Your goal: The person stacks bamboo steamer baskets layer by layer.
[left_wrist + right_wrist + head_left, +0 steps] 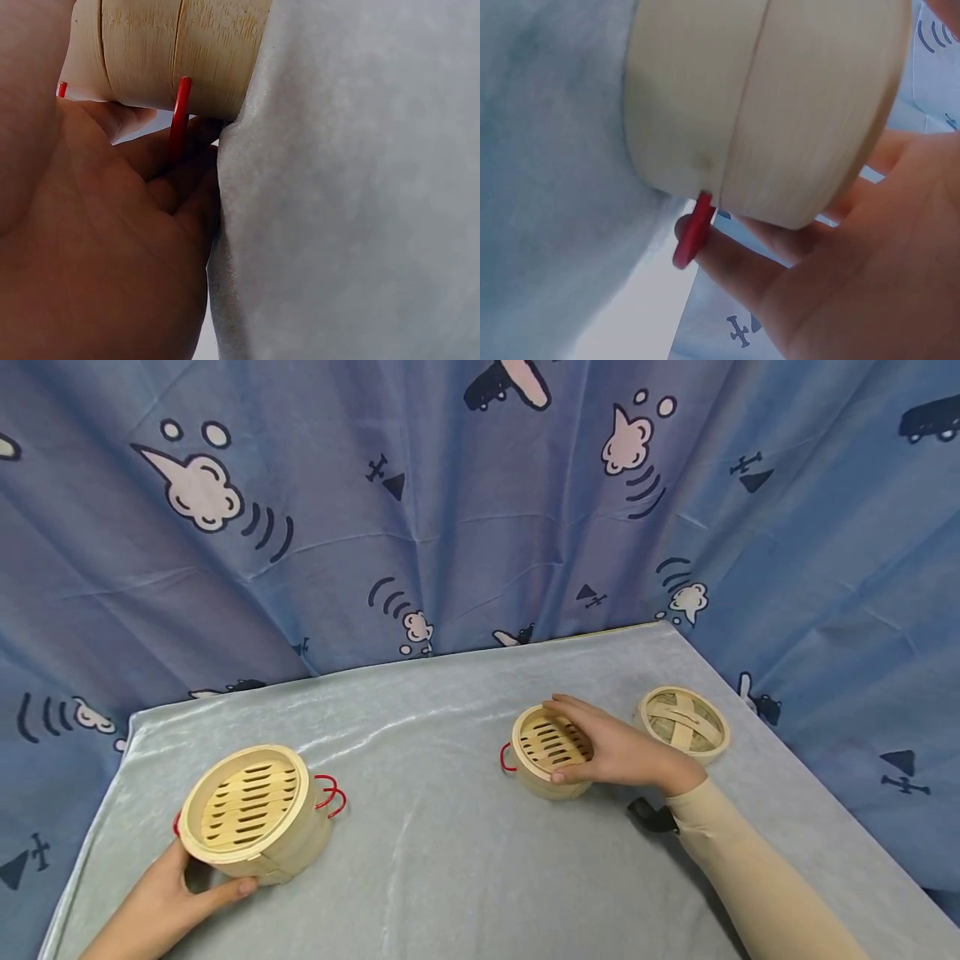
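On the left of the head view stands a large bamboo steamer (pixel 303 839), its slatted bottom showing inside the rim and red loop handles (pixel 338 802) at its sides. My left hand (pixel 161 893) holds its near left side, thumb along the front wall. The left wrist view shows stacked bamboo walls (pixel 217 52) and the fingers low beside a red loop (pixel 180 112). Farther right, a smaller bamboo steamer (pixel 542 781) is gripped by my right hand (pixel 622 747), thumb at the near rim and fingers over the far side. One red loop (pixel 695 232) lies by a finger in the right wrist view.
A round woven bamboo lid (pixel 684 720) with crossed strips lies behind my right wrist. A black strap (pixel 651 816) hangs at that wrist. Pale cloth covers the table (pixel 442 860), and a blue patterned curtain (pixel 465 510) closes off its back and right side.
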Motion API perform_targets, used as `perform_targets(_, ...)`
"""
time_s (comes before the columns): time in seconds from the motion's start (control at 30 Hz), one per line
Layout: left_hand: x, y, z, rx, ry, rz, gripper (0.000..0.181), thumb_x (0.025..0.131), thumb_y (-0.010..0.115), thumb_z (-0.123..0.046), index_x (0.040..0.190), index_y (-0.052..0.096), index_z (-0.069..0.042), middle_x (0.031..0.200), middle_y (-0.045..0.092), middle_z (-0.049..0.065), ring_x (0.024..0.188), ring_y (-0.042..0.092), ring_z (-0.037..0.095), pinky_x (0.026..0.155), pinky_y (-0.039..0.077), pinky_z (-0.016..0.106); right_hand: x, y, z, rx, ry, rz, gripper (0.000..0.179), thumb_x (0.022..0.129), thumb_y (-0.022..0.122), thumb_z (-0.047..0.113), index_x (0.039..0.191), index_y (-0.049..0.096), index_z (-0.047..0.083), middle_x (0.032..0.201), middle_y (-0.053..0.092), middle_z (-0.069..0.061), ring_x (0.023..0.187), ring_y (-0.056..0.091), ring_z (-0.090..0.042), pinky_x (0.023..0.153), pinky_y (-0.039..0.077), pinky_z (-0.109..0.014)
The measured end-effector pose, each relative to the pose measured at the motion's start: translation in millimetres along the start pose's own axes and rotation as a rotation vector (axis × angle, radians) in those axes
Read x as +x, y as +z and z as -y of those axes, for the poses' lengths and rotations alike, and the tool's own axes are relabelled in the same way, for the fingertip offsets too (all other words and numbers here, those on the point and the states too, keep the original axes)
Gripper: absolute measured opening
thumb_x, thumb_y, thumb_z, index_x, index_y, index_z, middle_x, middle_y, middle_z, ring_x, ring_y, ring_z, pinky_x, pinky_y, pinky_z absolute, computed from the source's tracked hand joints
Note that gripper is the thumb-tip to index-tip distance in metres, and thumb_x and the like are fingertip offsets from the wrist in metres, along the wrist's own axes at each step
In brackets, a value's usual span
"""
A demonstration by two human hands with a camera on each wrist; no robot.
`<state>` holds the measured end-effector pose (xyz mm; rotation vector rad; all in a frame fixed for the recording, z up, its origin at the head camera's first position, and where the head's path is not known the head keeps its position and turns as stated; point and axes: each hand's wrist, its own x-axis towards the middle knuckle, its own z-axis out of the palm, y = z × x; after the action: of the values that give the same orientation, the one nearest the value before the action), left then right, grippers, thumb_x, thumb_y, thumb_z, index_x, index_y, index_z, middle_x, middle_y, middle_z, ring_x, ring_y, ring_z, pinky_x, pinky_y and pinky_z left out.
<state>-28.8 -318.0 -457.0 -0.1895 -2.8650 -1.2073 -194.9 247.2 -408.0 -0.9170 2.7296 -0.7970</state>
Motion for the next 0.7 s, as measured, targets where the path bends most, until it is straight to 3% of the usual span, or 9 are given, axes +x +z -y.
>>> perform_targets(0.13,0.3,-0.2,0.9,0.002,0.007,-0.002,0.096,0.080,0.086,-0.026,0.153,0.025,-0.039,0.147,0.037,-0.001,0.127,0.027,-0.010,0.091,0.017,0.001,-1.3,-2,-1,0.018,0.003,0.024,0.115,0.072,0.080,0.064,0.156,0.026,0.008,0.160,0.025,-0.009,0.146,0.022,-0.026,0.116,0.024,-0.048)
perform_targets(0.37,0.6,0.9,4.0,-0.033,0.045,-0.034,0.099,0.077,0.088,-0.020,0.154,0.028,-0.035,0.146,0.039,-0.012,0.131,0.028,-0.007,0.096,0.017,0.001,-3.4,-5,-6,0.141,0.026,0.066,0.119,0.071,0.084,0.059,0.157,0.018,0.011,0.153,0.037,-0.005,0.138,0.038,-0.022,0.111,0.032,-0.049)
perform_targets(0.5,1.0,-0.2,2.8,-0.028,0.044,-0.035,0.099,0.078,0.087,-0.020,0.154,0.026,-0.035,0.147,0.038,-0.014,0.131,0.027,-0.008,0.096,0.016,0.001,-4.2,-7,-7,0.201,0.049,0.073,0.118,0.070,0.086,0.055,0.158,0.018,0.017,0.155,0.035,-0.002,0.141,0.033,-0.021,0.113,0.027,-0.049)
perform_targets(0.7,0.8,-1.4,1.0,-0.020,0.035,-0.023,0.099,0.079,0.086,-0.023,0.155,0.024,-0.037,0.149,0.038,-0.007,0.131,0.025,-0.009,0.096,0.015,0.001,-6.9,-7,-11,0.233,0.062,0.090,0.124,0.064,0.091,0.050,0.159,0.018,0.017,0.158,0.030,-0.002,0.144,0.026,-0.023,0.114,0.022,-0.052)
